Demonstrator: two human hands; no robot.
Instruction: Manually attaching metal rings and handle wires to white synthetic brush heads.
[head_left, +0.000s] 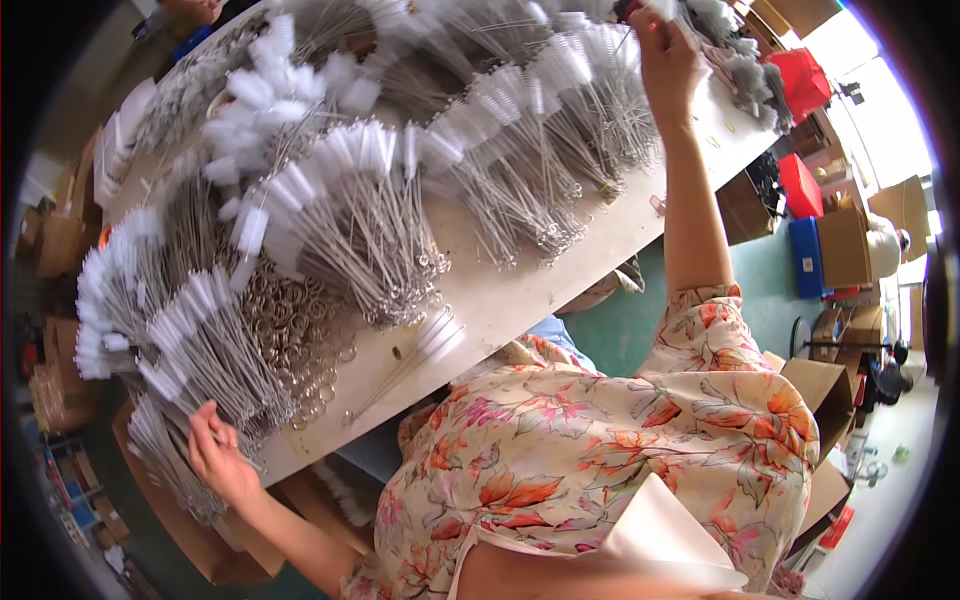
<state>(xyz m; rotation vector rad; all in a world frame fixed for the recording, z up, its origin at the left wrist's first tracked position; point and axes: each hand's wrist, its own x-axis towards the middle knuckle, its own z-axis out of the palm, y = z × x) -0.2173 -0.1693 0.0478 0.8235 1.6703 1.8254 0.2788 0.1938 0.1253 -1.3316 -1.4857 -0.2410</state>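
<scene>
Small wire-handled brushes with white bristle heads (350,150) lie in thick bundles across the table (500,300), their looped wire ends toward me. My left hand (220,458) is at the table's left front edge, fingers curled, beside a bundle of brushes (215,345). What it grips, if anything, is hard to see. My right hand (670,65) reaches to the far right, its fingers closed near a blurred white piece at the picture's top edge. I cannot make out what they hold. Metal rings (300,330) form a heap between two bundles.
A few loose brushes (410,360) lie near the table's front edge. Grey brushes (750,80) are piled at the far right. Below the left corner stands a cardboard box (240,565) with more brushes. Red bins (798,185), a blue bin (806,258) and cartons stand to the right.
</scene>
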